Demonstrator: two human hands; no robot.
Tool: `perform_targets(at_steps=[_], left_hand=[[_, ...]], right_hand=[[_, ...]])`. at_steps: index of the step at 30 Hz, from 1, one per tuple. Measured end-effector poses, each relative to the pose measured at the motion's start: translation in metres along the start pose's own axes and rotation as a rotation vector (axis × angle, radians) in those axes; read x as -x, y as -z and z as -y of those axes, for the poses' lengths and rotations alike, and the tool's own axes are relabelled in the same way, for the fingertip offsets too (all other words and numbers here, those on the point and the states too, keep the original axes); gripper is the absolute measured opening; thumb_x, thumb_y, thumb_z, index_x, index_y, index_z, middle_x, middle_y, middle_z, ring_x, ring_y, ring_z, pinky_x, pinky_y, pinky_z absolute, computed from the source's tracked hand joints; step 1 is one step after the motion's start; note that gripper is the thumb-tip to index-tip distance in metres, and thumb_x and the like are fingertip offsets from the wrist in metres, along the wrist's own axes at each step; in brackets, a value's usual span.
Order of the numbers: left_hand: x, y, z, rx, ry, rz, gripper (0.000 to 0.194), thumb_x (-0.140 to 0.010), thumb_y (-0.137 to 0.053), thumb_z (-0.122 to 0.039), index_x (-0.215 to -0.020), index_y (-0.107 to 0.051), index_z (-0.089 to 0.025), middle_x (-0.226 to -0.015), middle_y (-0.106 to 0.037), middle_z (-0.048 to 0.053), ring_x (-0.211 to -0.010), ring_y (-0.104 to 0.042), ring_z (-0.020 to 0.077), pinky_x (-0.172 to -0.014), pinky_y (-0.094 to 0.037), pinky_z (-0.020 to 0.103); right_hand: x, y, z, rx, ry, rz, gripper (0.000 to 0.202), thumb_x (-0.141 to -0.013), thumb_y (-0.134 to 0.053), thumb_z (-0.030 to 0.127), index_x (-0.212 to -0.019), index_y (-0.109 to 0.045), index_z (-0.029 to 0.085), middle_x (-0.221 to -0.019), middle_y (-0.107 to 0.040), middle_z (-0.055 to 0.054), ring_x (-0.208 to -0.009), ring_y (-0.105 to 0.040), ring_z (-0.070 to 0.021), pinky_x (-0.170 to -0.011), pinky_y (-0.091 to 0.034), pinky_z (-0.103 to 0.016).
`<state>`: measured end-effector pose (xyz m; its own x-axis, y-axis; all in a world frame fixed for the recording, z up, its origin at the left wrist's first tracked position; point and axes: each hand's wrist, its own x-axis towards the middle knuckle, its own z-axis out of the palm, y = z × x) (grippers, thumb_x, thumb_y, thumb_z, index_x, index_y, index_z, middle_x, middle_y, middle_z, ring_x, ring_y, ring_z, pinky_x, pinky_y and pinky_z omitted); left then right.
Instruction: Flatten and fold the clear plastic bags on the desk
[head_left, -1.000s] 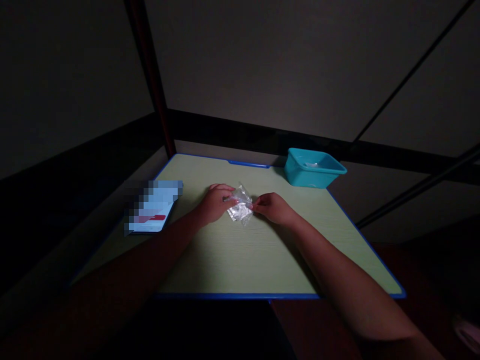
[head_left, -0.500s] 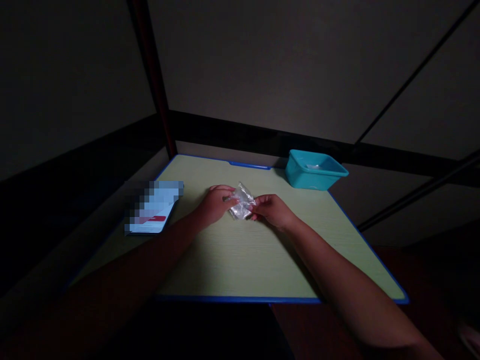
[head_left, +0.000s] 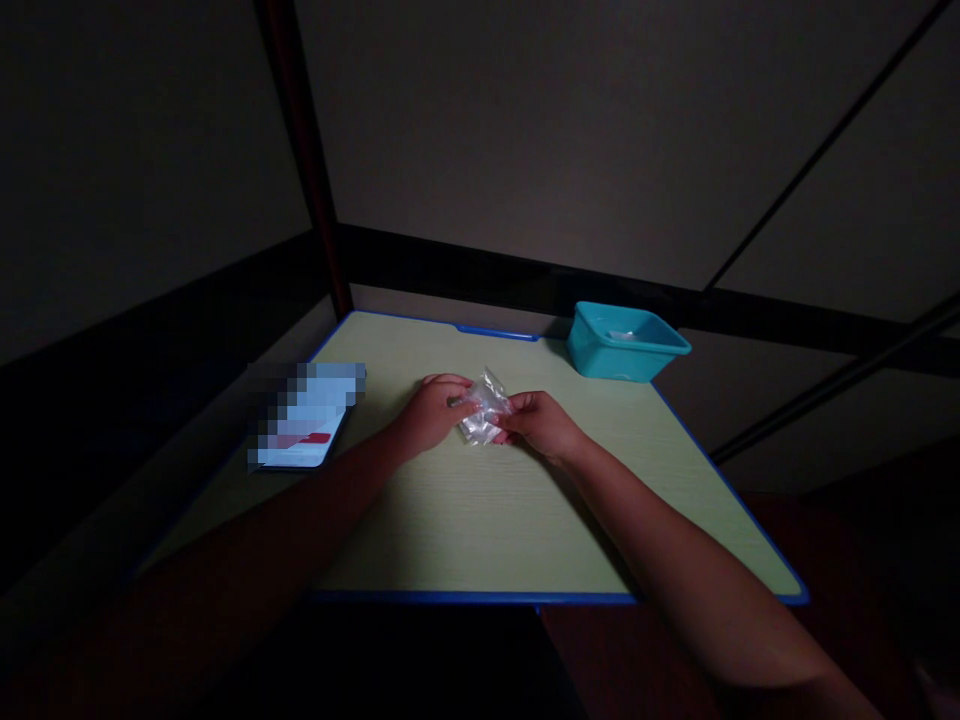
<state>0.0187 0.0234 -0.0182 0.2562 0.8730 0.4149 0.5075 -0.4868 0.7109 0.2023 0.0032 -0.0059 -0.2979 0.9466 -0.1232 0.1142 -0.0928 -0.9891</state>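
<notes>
A small clear plastic bag (head_left: 484,412), crinkled and shiny, is held between my two hands over the middle of the table. My left hand (head_left: 435,412) pinches its left side with thumb and fingers. On the right side, my right hand (head_left: 543,424) grips the bag between thumb and fingertips. Whether anything lies inside the bag I cannot tell. The fingers partly hide its edges.
The pale yellow-green table (head_left: 495,530) has a blue rim. At its left edge lies a lit phone-like screen (head_left: 307,425), partly blurred. A turquoise plastic basket (head_left: 622,355) stands at the back right with something whitish in it. Walls rise behind and left.
Both hands stay on the plastic bag, which has shifted and creased slightly between the fingers. The view has moved a little; the screen and basket stay in place.
</notes>
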Motion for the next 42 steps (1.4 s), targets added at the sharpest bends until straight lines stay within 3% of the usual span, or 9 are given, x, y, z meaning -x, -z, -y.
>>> perform_targets(at_steps=[9,17,25,28,30,32,36,42], left_hand=[[0.003,0.001,-0.007,-0.056,-0.035,-0.049,0.019,-0.065,-0.071,-0.033,-0.075,-0.066,-0.019,-0.095,-0.067,0.004,-0.097,-0.056,0.0223,-0.090,-0.042,0.034],[0.002,0.001,-0.011,0.107,-0.018,-0.083,0.009,-0.072,-0.062,-0.026,-0.070,-0.066,-0.018,-0.087,-0.066,0.005,-0.091,-0.058,0.0202,-0.087,-0.042,0.034],[0.000,0.004,-0.015,0.220,-0.059,-0.105,0.016,-0.078,-0.057,-0.029,-0.069,-0.063,-0.017,-0.082,-0.065,0.005,-0.084,-0.059,0.0190,-0.080,-0.044,0.032],[0.002,0.004,-0.016,0.176,-0.022,-0.222,0.011,-0.078,-0.059,-0.028,-0.078,-0.060,-0.017,-0.085,-0.064,0.004,-0.087,-0.057,0.0194,-0.082,-0.044,0.034],[0.004,0.006,-0.018,0.078,-0.038,-0.353,0.022,-0.073,-0.066,-0.028,-0.091,-0.058,-0.017,-0.095,-0.062,0.006,-0.094,-0.054,0.0217,-0.086,-0.042,0.037],[0.006,0.012,-0.022,-0.057,-0.154,-0.404,0.036,-0.069,-0.072,-0.026,-0.101,-0.057,-0.018,-0.108,-0.058,0.007,-0.105,-0.049,0.0239,-0.092,-0.039,0.041],[0.007,0.023,-0.026,-0.204,-0.429,-0.236,0.028,-0.072,-0.072,-0.025,-0.099,-0.064,-0.023,-0.117,-0.057,0.005,-0.118,-0.039,0.0258,-0.101,-0.032,0.044],[0.002,0.023,-0.013,-0.130,-0.481,-0.052,0.035,-0.068,-0.075,-0.023,-0.102,-0.065,-0.022,-0.109,-0.065,0.004,-0.113,-0.047,0.0251,-0.097,-0.037,0.044]], right_hand=[[0.000,-0.001,-0.005,0.161,0.069,0.061,0.029,-0.060,-0.070,0.041,-0.059,-0.059,0.014,-0.048,-0.058,0.001,-0.043,-0.045,-0.0078,-0.045,-0.033,-0.021],[0.003,-0.006,0.002,0.415,0.249,0.027,0.024,-0.068,-0.060,0.037,-0.060,-0.056,0.015,-0.048,-0.045,0.005,-0.046,-0.036,-0.0077,-0.044,-0.026,-0.021],[0.004,-0.010,0.004,0.107,0.238,-0.084,0.032,-0.061,-0.071,0.043,-0.066,-0.055,0.016,-0.057,-0.052,0.003,-0.051,-0.041,-0.0088,-0.049,-0.032,-0.022],[0.004,-0.010,0.006,0.066,0.245,-0.097,0.036,-0.058,-0.073,0.047,-0.064,-0.056,0.015,-0.058,-0.053,0.002,-0.052,-0.042,-0.0090,-0.051,-0.033,-0.023],[0.004,-0.009,0.006,0.079,0.240,-0.094,0.037,-0.059,-0.072,0.047,-0.064,-0.056,0.015,-0.058,-0.053,0.002,-0.052,-0.042,-0.0092,-0.051,-0.032,-0.023],[0.003,-0.008,0.005,0.106,0.246,-0.094,0.035,-0.060,-0.071,0.047,-0.064,-0.057,0.015,-0.058,-0.053,0.002,-0.052,-0.041,-0.0093,-0.051,-0.032,-0.024],[0.002,-0.004,0.002,0.197,0.295,-0.090,0.028,-0.064,-0.068,0.041,-0.064,-0.056,0.016,-0.058,-0.052,0.003,-0.053,-0.041,-0.0096,-0.052,-0.032,-0.024],[0.004,0.000,0.004,0.446,0.412,-0.092,0.016,-0.072,-0.059,0.030,-0.067,-0.060,0.015,-0.061,-0.055,0.001,-0.057,-0.044,-0.0118,-0.055,-0.034,-0.024]])
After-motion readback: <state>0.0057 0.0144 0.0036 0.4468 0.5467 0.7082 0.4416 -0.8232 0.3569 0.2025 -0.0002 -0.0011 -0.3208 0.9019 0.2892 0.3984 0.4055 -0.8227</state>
